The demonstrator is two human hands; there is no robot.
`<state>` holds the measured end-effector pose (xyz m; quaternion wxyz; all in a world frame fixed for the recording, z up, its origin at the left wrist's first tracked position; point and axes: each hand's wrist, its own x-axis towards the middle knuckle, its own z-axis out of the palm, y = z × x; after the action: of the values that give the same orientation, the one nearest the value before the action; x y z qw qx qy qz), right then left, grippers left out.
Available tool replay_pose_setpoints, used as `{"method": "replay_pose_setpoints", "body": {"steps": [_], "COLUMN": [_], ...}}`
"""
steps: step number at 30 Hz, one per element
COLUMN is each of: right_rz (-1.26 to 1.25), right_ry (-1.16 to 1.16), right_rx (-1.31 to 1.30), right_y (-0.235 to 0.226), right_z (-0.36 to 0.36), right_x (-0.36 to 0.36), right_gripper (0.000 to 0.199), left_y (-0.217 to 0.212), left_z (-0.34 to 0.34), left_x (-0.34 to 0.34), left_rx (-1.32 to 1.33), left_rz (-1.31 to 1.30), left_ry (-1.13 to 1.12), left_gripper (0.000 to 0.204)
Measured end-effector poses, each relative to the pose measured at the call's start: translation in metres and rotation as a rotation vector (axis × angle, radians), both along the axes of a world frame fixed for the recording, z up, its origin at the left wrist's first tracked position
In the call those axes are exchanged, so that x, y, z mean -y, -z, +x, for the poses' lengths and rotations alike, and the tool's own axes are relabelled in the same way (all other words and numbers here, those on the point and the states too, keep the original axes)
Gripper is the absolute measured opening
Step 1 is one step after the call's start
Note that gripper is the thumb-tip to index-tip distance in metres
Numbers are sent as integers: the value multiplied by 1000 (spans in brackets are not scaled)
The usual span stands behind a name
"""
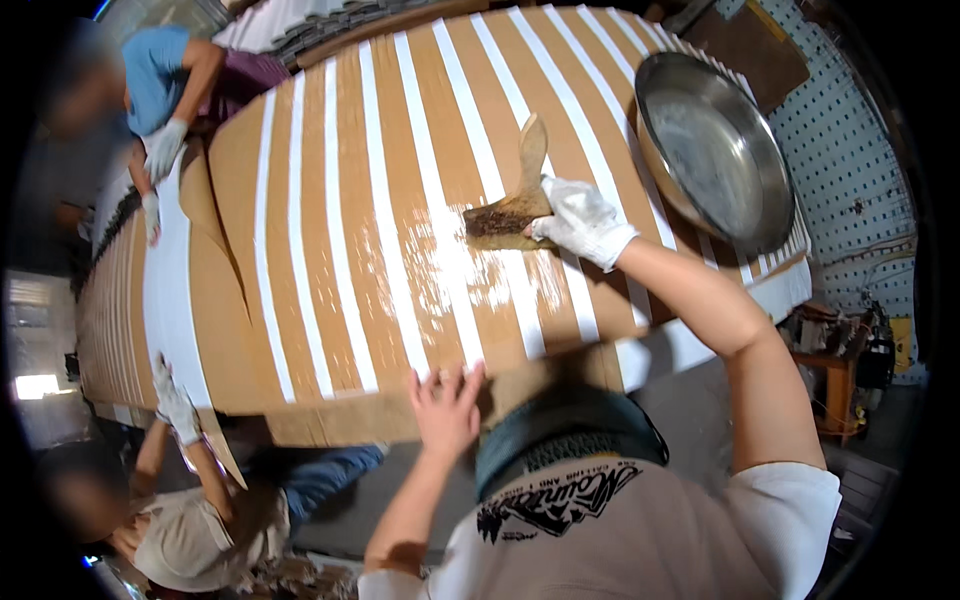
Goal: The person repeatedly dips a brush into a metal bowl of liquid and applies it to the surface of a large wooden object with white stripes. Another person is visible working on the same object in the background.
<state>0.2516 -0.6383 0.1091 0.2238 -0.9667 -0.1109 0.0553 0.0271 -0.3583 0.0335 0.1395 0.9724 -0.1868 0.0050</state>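
My right hand (582,222), in a white knitted glove, grips a wide flat brush (530,195) with a wooden handle pointing away from me. The dark bristle end rests on, or just over, a large spread of brown sheets (393,150) crossed by white strips. Glossy wet streaks show around the brush. My left hand (447,412) is bare, with fingers spread and their tips on the near edge of the sheets; it holds nothing. A large oval metal basin (715,150) lies beyond my right forearm, on the striped surface; its inside looks shiny and wet.
At the far left, a person in blue (158,75) has gloved hands by a lifted brown sheet edge. Another person in a light top (210,535) reaches a gloved hand (177,405) to the near-left edge. A perforated wall panel (850,170) and wooden stand (838,385) are right.
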Motion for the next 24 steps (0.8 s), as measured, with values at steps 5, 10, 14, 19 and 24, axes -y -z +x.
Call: {"method": "replay_pose_setpoints", "body": {"steps": [5,10,14,19,24], "right_rz": [21,-46,28,-89,-161], "right_ry": [85,88,93,148,211], "right_rx": [137,339,253,532,697], "right_y": [-7,13,27,38,60], "right_z": [132,271,373,440,453], "right_x": [-22,-28,-36,-50,-41], "right_gripper": [44,48,42,50,26], "left_y": [-11,26,41,46,63], "left_z": [9,-5,-10,-15,-30], "left_x": [0,-10,-10,-9,-22], "left_rx": [14,120,65,67,45], "left_rz": [-6,126,108,139,136], "left_ry": [21,16,-1,15,77], "left_gripper": [68,51,45,48,55]}}
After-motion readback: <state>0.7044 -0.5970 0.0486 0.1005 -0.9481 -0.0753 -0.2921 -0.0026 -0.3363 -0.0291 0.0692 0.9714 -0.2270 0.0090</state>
